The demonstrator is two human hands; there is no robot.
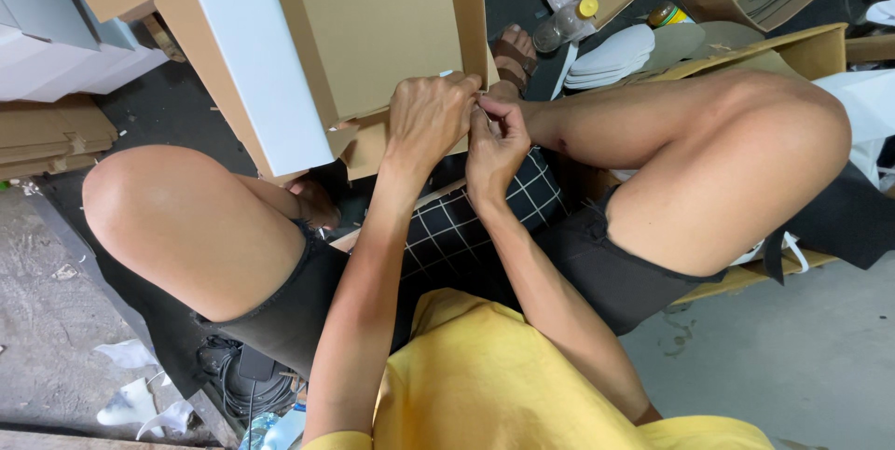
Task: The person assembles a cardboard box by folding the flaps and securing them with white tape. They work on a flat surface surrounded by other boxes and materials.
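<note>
1. The cardboard box [373, 30] stood in the upper middle of the frame, just in front of the person's bent legs. It was brown inside and had a white outer wall on its left side.
2. The left hand [427, 119] was curled over the bottom corner of the box and pinched its edge.
3. The right hand [496, 140] sat just beside the left one, touching it. Its fingers were pinched on something thin and pale at that same corner. It was too small to tell what it was.
4. The box looked light and stiff, but its flaps looked thin and could bend or tear. It looked best to hold it by the folded corner, where the card was thicker.
5. A black cushion with white lines [475, 217] lay under the hands, in the middle of the frame.
6. A plastic bottle with a yellow cap [564, 23] lay on the floor at the upper right. Pale shoe soles in a pile [615, 56] lay near it.
7. Flat cardboard sheets [51, 138] were stacked at the left edge.
8. A black cable bundle [247, 380] lay at the lower left, near torn white paper scraps [135, 399].
9. The knees stood close on both sides, so the box had little room to turn.
</note>
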